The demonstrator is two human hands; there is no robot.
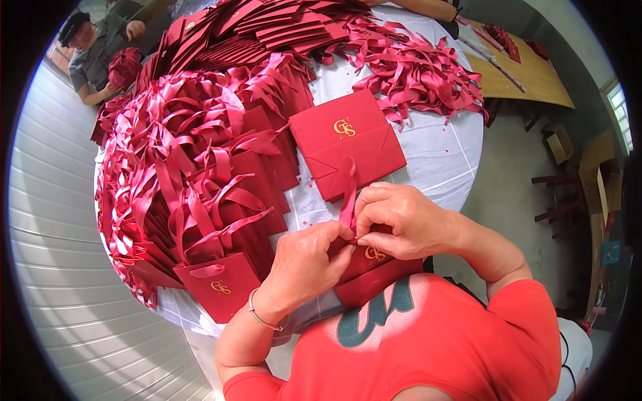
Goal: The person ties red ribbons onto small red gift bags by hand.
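Both of my hands meet at the near edge of the table, over a red paper gift bag (376,275) with a gold emblem. My left hand (309,259) is closed in a pinch on a dark pink ribbon (350,200). Close against it, my right hand (400,219) pinches the same ribbon, fingertips almost touching the left ones. The ribbon's loose end stands up above the fingers; its lower part is hidden by them. Just beyond my hands lies a flat stack of red gift bags (348,144), without ribbons showing on top.
Many ribboned red bags (221,287) crowd the table's left side. A heap of loose ribbons (428,73) lies far right, and folded bags (267,30) are piled at the back. White cloth (451,157) covers the table. Another person (100,53) holds a red bundle at far left.
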